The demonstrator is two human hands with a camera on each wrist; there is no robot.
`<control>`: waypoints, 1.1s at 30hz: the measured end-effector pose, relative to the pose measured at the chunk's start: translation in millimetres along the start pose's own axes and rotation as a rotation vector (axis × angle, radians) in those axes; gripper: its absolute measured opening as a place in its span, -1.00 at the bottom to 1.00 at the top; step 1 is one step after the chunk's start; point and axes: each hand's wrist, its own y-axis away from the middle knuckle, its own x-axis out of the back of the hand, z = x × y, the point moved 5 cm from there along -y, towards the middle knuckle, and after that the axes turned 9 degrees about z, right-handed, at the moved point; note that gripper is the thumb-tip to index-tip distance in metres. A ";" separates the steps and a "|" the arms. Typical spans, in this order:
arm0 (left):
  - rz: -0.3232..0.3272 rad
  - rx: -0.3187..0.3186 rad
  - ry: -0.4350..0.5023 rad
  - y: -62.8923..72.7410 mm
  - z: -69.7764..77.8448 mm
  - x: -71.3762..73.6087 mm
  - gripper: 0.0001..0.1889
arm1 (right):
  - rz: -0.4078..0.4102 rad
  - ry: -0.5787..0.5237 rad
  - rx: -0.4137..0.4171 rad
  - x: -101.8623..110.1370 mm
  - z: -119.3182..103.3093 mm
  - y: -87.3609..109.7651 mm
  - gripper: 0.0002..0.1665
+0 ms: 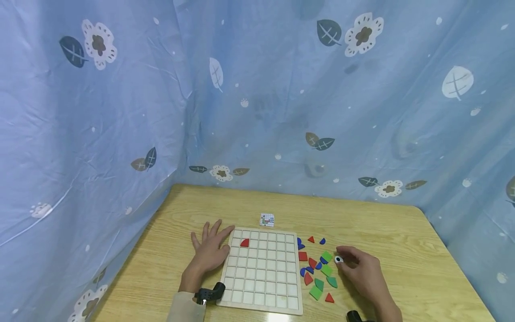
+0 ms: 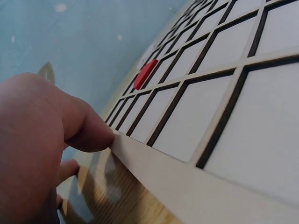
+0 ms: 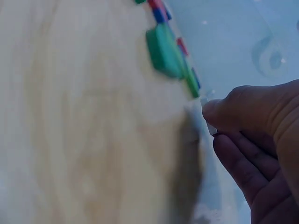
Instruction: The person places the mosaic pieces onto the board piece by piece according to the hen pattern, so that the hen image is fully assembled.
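Note:
In the head view a wooden grid board (image 1: pixel 259 307) lies flat, one red quarter-round piece (image 1: pixel 244 243) in a cell near its top left. My left hand (image 1: pixel 209 252) rests at the board's upper left edge with fingers spread. The left wrist view shows a fingertip (image 2: pixel 105 140) right at the wooden rim. To the right of the loose pieces, my right hand (image 1: pixel 364 270) pinches a small white disc (image 1: pixel 339 259) with a dark eye-like centre. The disc (image 3: pixel 209 122) appears edge-on between thumb and fingers in the right wrist view.
Several loose red, blue and green pieces (image 1: pixel 326 270) are scattered along the board's right side, some overlapping. A small printed card (image 1: pixel 267 219) lies behind the board. The wooden table (image 1: pixel 362 223) meets a blue patterned curtain (image 1: pixel 257 112) at the back and sides.

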 end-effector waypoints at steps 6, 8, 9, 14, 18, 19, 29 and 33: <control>-0.013 0.007 0.007 2.0 1.9 0.1 -0.35 | 0.034 -0.062 0.081 -1.7 -29.7 0.0 -0.58; -0.022 0.014 0.003 2.2 1.4 -0.3 -0.35 | 0.019 -0.078 0.085 -6.5 -42.0 -2.0 -0.58; -0.024 0.017 -0.001 2.1 1.3 -0.1 -0.35 | 0.008 -0.089 0.087 -10.0 -47.7 -2.9 -0.58; -0.021 0.015 0.004 1.8 2.0 1.6 -0.35 | -0.045 -0.185 0.122 -33.7 -74.7 -6.2 -0.55; -0.020 0.017 0.007 2.0 2.0 2.4 -0.34 | -0.106 -0.252 0.143 -57.3 -95.3 -7.8 -0.54; -0.019 0.017 0.008 1.9 2.0 2.2 -0.34 | -0.121 -0.260 0.158 -63.0 -100.4 -8.5 -0.55; -0.018 0.019 0.006 1.6 2.8 2.2 -0.34 | -0.253 -0.370 0.287 -114.9 -145.4 -14.3 -0.58; -0.017 0.015 -0.002 1.7 3.0 3.2 -0.34 | -0.303 -0.379 0.327 -134.8 -157.6 -13.9 -0.60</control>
